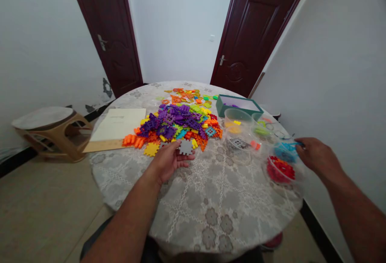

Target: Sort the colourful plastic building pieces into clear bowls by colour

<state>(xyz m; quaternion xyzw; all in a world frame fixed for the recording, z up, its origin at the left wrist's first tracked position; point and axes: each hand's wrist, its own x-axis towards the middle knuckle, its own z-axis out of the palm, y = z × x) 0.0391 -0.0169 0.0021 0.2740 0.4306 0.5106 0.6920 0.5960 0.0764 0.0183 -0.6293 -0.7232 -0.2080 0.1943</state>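
Observation:
My left hand (167,161) is at the near edge of the heap, its thumb and fingers closed on a grey square plastic building tile (187,147) with toothed edges. Over at the right, my right hand (318,156) pinches a blue plastic building piece (296,144) at the rim of a clear tub holding blue pieces (285,151). Just in front of that tub, red toothed pieces (280,169) fill another clear tub. A heap of mixed building pieces (177,120), mostly purple on top, lies beyond my left hand. Beside the grey tile is a yellow square tile (151,149).
More clear tubs (238,115) hold yellow, green, grey and orange pieces. Behind them stands a green box (221,108) with purple pieces inside. A pale board or folder (120,124) and a wooden ruler (104,145) lie left. A stool (57,134) stands beside the round table (193,206).

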